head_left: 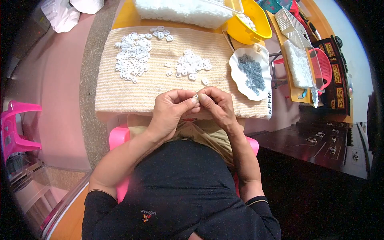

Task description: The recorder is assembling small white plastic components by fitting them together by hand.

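My left hand is closed in a pinch on a small white plastic piece, held over the near edge of the towel. Close against it, my right hand has thumb and index finger pressed together at the same piece; whatever sits between those fingertips is hidden. Beyond my hands lies a middle pile of white plastic pieces with holes, a few strays beside it. A bigger pile of similar pieces spreads at the left. To the right, a white scalloped plate bears a heap of small dark grey parts, perhaps screws.
A striped beige towel covers the table. At its far side stand a clear bin of white pieces and a yellow basin. Another bin rests on a side table. A pink stool is on the left.
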The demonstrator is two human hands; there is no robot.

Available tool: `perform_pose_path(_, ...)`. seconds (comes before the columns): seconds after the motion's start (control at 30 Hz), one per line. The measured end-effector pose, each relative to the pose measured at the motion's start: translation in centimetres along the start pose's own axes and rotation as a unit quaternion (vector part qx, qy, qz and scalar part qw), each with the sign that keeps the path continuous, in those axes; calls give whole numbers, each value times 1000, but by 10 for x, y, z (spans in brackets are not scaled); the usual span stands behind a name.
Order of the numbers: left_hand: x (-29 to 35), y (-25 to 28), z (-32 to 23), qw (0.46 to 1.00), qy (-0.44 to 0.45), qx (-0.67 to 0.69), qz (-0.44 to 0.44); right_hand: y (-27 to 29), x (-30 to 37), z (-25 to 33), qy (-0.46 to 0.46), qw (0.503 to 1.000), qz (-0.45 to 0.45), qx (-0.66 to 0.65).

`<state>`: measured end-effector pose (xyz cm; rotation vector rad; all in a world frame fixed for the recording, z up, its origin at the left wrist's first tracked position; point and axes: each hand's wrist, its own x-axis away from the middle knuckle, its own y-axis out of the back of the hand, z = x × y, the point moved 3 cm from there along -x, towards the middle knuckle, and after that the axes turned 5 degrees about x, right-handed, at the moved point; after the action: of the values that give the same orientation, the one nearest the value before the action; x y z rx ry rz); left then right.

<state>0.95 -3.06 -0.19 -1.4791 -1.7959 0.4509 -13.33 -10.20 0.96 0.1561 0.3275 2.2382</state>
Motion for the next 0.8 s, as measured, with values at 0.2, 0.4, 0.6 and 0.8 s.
perform_pose_path(0.2, 1, -2, 0, 1000, -9, 5, -5, -2, 1, 4, 5, 1000, -10, 5)
perform_pose_path(0.4, 1, -1, 1, 1000, -15, 1, -1, -4, 1, 4, 25, 998, -11, 48)
perform_pose_path(0.6, 5, -4, -1, 998, -41, -35, -12, -10, 4, 5, -58, 995, 6, -78)
perform_pose_path(0.8, 0, -4, -5, 999, -29, -25, 5, -6, 2, 5, -67, 987, 12, -148)
